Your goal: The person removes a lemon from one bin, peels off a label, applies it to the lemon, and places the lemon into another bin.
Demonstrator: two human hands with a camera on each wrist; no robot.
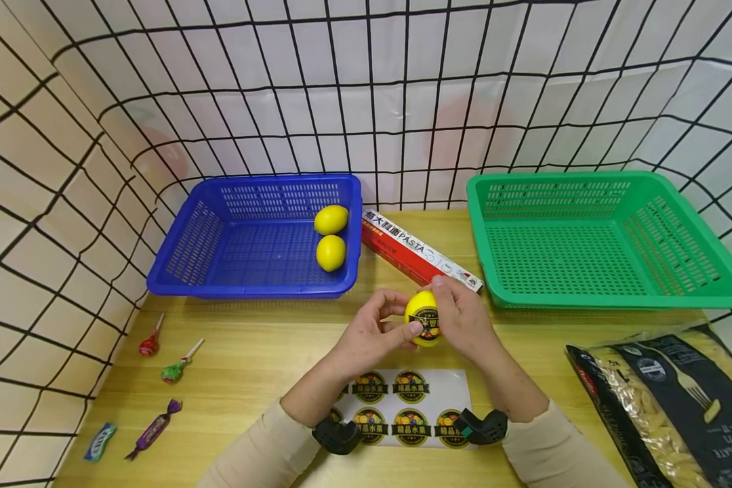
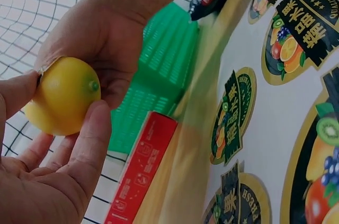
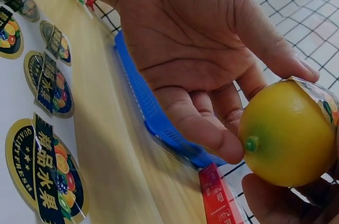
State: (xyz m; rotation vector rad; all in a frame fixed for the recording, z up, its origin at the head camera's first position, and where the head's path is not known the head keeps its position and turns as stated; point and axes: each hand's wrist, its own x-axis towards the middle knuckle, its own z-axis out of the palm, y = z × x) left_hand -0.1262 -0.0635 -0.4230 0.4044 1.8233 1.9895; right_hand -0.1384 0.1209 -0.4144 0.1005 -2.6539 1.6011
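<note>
A smooth, oval yellow lemon point(image 1: 419, 303) bearing a round black-and-gold label point(image 1: 428, 325) is held above the pale wood-grain table point(image 1: 250, 352), gripped by the left hand point(image 1: 373, 332) and pinched by the right hand point(image 1: 465, 317). Light, firm, slightly slick handling is expected; its bare sides are best lightly cradled.

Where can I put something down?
There's bare wood in front of the blue basket, between the green lollipop and the left hand. More lies between the right hand and the pasta bag. The green basket is bare inside. It's crowded between the baskets, where a box lies, and by the sticker sheet.
</note>
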